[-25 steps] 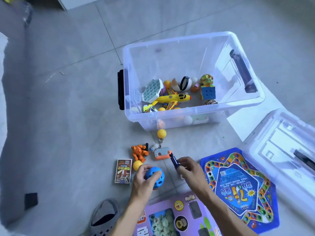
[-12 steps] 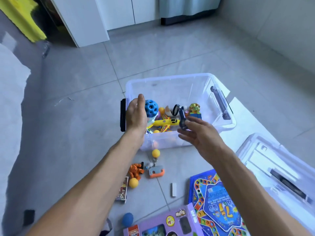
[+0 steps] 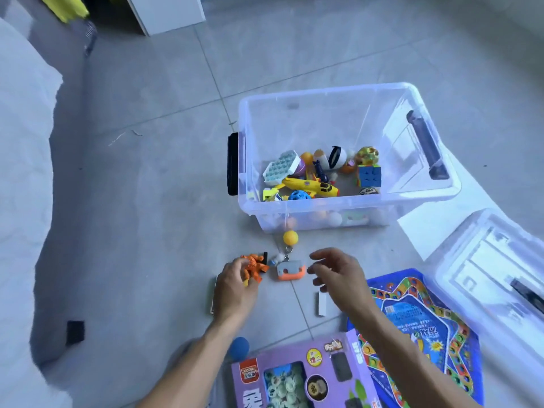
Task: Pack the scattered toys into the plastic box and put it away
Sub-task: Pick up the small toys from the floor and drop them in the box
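Note:
The clear plastic box (image 3: 435,198) stands on the floor with several toys inside, among them a blue holed ball (image 3: 299,196) and a yellow plane (image 3: 312,187). In front of it lie a yellow ball (image 3: 290,237), an orange and grey toy (image 3: 290,270) and an orange figure (image 3: 254,267). My left hand (image 3: 235,287) is closed around the orange figure on the floor. Just right of the orange and grey toy, my right hand (image 3: 338,275) hovers with fingers apart and holds nothing.
The box's clear lid (image 3: 500,272) lies at the right. A blue game board (image 3: 418,328) and a purple toy package (image 3: 300,378) lie near me. A small white block (image 3: 321,303), a blue ball (image 3: 240,347) and a card pack under my left hand are on the floor.
Both hands came back from over the box down to the floor. The blue holed ball and the small dark toy now lie in the box. My left hand has closed on the orange figure.

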{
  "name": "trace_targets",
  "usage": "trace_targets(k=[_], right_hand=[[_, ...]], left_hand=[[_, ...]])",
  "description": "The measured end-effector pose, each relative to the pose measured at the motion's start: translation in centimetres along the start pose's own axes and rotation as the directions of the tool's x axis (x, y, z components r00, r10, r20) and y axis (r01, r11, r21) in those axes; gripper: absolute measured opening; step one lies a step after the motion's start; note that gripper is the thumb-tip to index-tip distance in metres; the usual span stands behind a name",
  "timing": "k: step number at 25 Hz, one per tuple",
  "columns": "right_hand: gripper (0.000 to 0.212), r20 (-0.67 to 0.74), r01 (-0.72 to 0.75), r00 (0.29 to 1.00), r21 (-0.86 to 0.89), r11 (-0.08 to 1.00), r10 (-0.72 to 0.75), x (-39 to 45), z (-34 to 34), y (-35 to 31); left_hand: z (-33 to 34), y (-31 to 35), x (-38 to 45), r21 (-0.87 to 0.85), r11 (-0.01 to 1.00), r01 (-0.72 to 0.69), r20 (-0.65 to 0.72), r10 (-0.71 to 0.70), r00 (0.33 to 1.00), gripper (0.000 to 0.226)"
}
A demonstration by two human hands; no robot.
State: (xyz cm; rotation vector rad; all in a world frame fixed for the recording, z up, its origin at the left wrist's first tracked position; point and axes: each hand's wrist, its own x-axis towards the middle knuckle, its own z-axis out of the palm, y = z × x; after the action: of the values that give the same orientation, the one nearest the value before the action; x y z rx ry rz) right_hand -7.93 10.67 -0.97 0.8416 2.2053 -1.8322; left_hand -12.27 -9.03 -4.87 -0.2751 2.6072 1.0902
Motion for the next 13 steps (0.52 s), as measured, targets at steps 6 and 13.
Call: trace_targets(k=[6, 13], right_hand=[[0.066, 0.414, 0.506, 0.857, -0.788, 0.351, -0.307, 4.8, 6.4, 8.3], [0.039, 0.253, 0.34, 0.936, -0.828, 0.446, -0.244, 2.9, 3.8, 11.2]], left_hand=[[2.6, -2.0, 5.5, 0.341, 0.934, -0.103, 0.154, 0.052, 0.987, 0.054], [3.6, -1.3, 6.2, 0.371, 0.925, -0.088, 0.179, 0.022, 0.984, 0.031]])
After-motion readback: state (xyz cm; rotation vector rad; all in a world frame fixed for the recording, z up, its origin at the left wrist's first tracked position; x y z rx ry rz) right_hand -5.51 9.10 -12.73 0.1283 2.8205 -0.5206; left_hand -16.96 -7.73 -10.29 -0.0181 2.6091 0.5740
